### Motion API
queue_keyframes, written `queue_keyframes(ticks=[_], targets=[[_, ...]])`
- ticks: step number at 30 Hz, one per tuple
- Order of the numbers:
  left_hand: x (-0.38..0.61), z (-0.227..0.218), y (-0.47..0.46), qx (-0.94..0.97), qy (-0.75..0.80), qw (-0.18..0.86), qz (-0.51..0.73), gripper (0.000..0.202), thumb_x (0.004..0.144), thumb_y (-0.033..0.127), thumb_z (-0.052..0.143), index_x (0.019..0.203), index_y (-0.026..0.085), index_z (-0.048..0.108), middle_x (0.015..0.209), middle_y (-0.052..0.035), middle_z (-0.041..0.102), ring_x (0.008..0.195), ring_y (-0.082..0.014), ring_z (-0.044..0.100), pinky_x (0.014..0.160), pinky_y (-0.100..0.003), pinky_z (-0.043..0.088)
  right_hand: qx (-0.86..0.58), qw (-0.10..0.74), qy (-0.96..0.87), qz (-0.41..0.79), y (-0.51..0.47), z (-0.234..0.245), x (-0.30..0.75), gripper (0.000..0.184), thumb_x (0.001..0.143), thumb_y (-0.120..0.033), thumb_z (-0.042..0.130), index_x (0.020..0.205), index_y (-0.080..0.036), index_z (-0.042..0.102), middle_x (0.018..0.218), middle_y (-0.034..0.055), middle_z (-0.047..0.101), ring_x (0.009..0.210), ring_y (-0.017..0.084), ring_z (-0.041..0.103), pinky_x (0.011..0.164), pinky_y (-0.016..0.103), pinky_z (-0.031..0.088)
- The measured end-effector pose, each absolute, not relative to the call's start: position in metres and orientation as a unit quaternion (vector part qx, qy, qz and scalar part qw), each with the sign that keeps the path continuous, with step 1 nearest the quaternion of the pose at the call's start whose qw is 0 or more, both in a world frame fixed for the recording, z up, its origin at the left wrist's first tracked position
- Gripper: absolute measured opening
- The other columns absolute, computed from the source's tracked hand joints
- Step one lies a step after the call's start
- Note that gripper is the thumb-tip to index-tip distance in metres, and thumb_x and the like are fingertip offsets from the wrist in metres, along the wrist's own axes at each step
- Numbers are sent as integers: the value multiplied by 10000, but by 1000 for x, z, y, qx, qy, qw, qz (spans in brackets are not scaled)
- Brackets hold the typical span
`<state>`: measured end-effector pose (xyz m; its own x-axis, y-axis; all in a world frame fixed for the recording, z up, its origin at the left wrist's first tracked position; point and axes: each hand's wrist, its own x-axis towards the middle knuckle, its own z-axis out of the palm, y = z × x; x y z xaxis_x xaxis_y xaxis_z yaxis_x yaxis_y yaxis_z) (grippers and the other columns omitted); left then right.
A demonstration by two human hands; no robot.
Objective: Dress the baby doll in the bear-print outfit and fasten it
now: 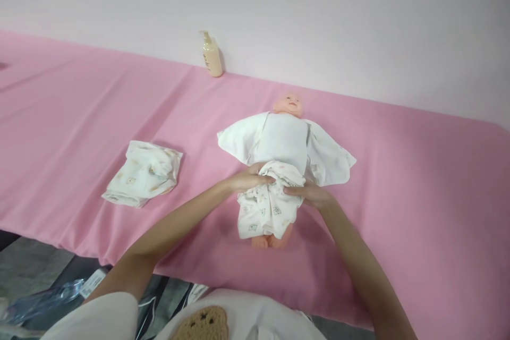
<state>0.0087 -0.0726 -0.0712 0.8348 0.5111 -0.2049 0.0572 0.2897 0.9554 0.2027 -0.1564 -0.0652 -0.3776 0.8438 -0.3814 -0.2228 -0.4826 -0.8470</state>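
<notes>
A baby doll (287, 105) lies on its back on the pink-covered table, its head toward the wall. It wears a white top (283, 141) with both sleeves spread out sideways. Patterned baby pants (271, 210) cover the doll's legs, and its feet show below the hems. My left hand (251, 178) grips the waist of the pants at one side, thumb on top. On the opposite side my right hand (313, 194) grips the same waist, thumb pressed over the gathered cloth. The fingers under the cloth are hidden.
A folded patterned cloth (143, 174) lies to the left on the pink sheet (414, 212). Against the wall stands a cream pump bottle (213, 58). Below the table's front edge, a clear plastic bottle (48, 300) is at the lower left.
</notes>
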Motion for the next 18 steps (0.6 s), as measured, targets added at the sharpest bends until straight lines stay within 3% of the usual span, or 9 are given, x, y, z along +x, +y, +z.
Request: queue_keyframes(ticks=[6,11,15,18], targets=[[12,-68,-74,640,243,710,165,460,808,374,606,1214,166,541,1209,-85,610,1091,-216,576,942,-323,440,-431,406,-300,748,-157,-75,200,465,642,-297,790,1070,-204,634,1049,60,683,928,216,654,820,344,527],[14,-69,-76,637,266,703,169,504,803,428,598,1235,178,525,1221,-79,606,1109,-231,566,949,-324,434,-447,434,-297,724,-156,-82,202,457,647,-363,781,1054,-211,638,1050,63,685,948,214,649,875,366,510],[15,-71,-78,633,284,702,163,492,800,414,602,1226,179,530,1217,-83,605,1124,-246,557,935,-341,444,-359,378,-381,764,-154,-81,209,697,512,-320,856,1151,-219,598,1087,69,668,1007,242,623,894,395,497],[15,-71,-80,611,286,720,165,474,795,371,612,1217,174,525,1214,-96,600,1111,-246,563,914,-346,459,-342,313,-438,770,-154,-75,211,667,557,-241,833,1176,-216,586,1105,65,656,1039,233,605,893,378,490]])
